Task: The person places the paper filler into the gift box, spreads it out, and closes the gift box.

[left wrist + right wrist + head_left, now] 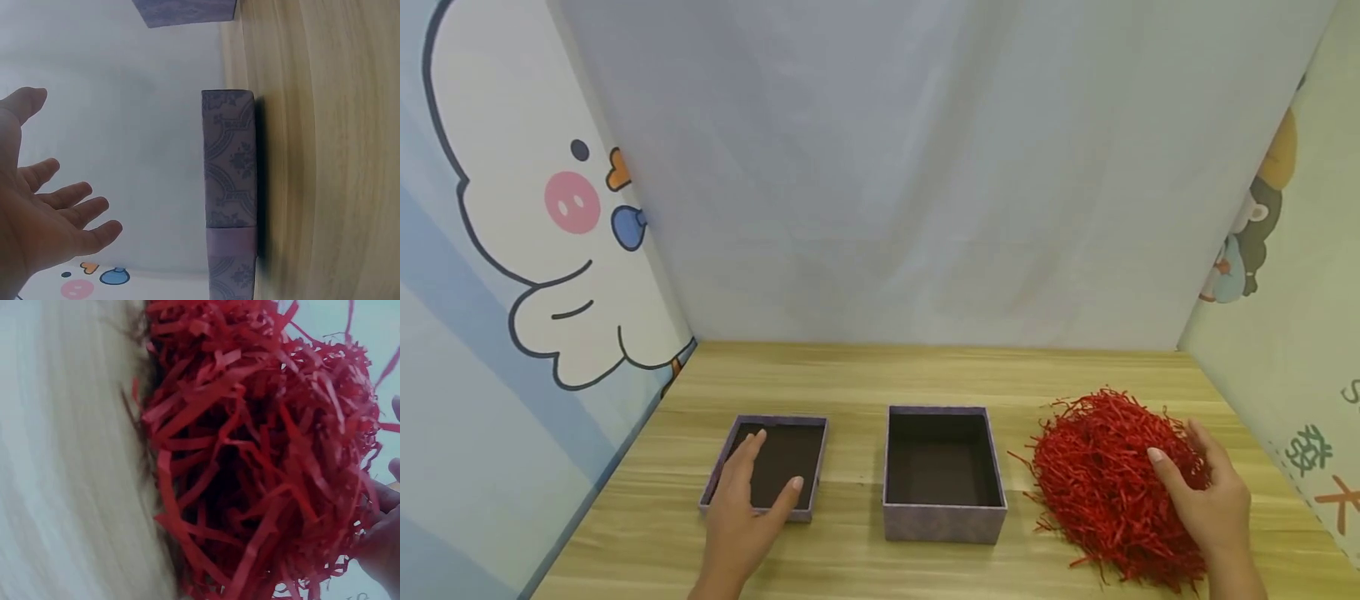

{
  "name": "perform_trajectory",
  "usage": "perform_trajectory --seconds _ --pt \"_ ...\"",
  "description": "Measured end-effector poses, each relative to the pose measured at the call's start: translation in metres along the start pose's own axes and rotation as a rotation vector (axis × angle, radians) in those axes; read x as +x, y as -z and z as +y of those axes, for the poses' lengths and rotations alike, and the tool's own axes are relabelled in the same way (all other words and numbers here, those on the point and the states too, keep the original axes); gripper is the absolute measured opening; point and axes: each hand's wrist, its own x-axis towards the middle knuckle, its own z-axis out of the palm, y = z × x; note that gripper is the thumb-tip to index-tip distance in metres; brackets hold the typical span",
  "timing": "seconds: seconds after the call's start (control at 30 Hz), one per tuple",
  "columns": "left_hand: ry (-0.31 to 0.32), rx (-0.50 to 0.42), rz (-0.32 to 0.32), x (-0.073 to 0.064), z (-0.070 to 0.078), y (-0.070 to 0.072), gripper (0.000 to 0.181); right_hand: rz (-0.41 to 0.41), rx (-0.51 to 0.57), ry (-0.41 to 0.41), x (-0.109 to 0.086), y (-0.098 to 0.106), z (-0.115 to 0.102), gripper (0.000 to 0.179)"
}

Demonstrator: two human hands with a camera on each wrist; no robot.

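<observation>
Over woodgrain tbl point(852, 533), hands point(737, 510) point(1216, 504) wide, R at crinkly red shreds point(1105, 483) (L nr lid point(792, 460))

Open purple box point(943, 523) between upturned lid point(796, 457) and red shreds point(1105, 483).

Head view looks down, wrist views low across the table point(857, 375)

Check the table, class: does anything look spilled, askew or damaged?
Only the red shreds look untidy: a loose heap straight on the table, straggling out towards the box. The box and lid sit flat, with no damage visible.
</observation>
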Motion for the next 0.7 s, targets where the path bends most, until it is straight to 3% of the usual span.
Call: perform_trajectory --seconds 0.17,0.43,0.53,0.7 --pt "0.065 -0.090 -0.054 -0.002 0.005 -0.007 0.071 0.041 0.059 -0.038 0.003 -0.004 0.001 0.065" --pt "0.075 -0.125 -0.082 -0.003 0.008 -0.022 0.071 0.190 0.214 -0.014 0.008 -0.010 0.006 0.056" --pt "0.097 -0.167 -0.111 -0.004 0.009 -0.029 0.071 0.171 0.216 -0.036 0.010 -0.009 0.008 0.058" --pt "0.124 -0.247 -0.154 -0.005 0.014 -0.038 0.071 0.036 0.163 -0.071 0.011 -0.007 0.013 0.067"
